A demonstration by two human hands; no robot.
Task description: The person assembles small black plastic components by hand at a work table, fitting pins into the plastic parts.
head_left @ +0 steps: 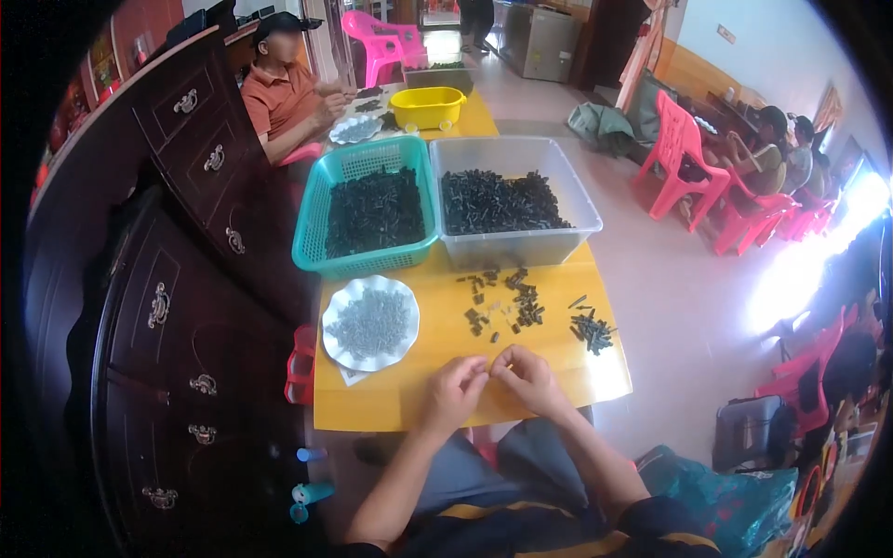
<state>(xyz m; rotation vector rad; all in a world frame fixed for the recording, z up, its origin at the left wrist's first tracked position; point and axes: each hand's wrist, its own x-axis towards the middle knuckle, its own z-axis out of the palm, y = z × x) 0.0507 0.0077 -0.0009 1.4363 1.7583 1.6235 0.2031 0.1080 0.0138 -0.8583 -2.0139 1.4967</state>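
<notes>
My left hand (454, 389) and my right hand (526, 375) meet fingertip to fingertip over the near edge of the yellow table (409, 395). They pinch something very small between them; it is too small to identify. Just beyond them lie scattered small black parts (502, 302) and a tidier bunch of black parts (592, 330) to the right. A white scalloped plate (370, 323) of small grey screws sits left of my hands.
A teal basket (366, 206) and a clear plastic bin (516, 198) hold black parts. A yellow tub (427, 107) stands further back. A person in an orange shirt (279, 93) sits at the far left. Dark wooden cabinet (177, 279) on the left; pink chairs (684, 153) on the right.
</notes>
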